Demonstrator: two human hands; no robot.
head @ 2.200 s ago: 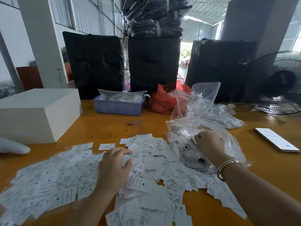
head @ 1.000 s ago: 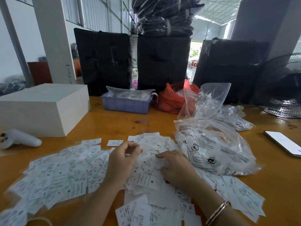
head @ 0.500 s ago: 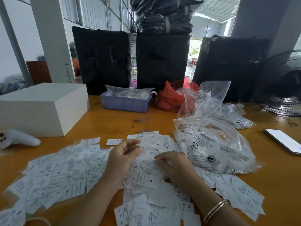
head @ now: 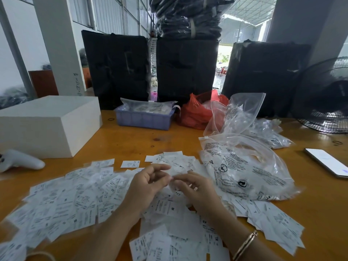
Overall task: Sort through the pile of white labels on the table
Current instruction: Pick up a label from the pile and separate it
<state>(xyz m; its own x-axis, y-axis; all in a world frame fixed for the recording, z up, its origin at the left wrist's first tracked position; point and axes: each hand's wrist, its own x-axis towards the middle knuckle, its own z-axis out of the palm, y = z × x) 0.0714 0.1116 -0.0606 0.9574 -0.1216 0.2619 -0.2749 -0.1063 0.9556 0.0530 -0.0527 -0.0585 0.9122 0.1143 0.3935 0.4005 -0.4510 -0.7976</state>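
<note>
Wooden table (head: pixel 131 140): left hand (head: pixel 148 183) and right hand (head: pixel 192 187), fingers curled, meet above labels (head: pixel 75 200); held contents unclear; isolate one label per pinch.

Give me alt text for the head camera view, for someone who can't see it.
Two bare hands, left hand and right hand, meet fingertip to fingertip above a spread pile of white labels on a wooden table. A printed clear plastic bag lies to the right, a white box to the left.
</note>
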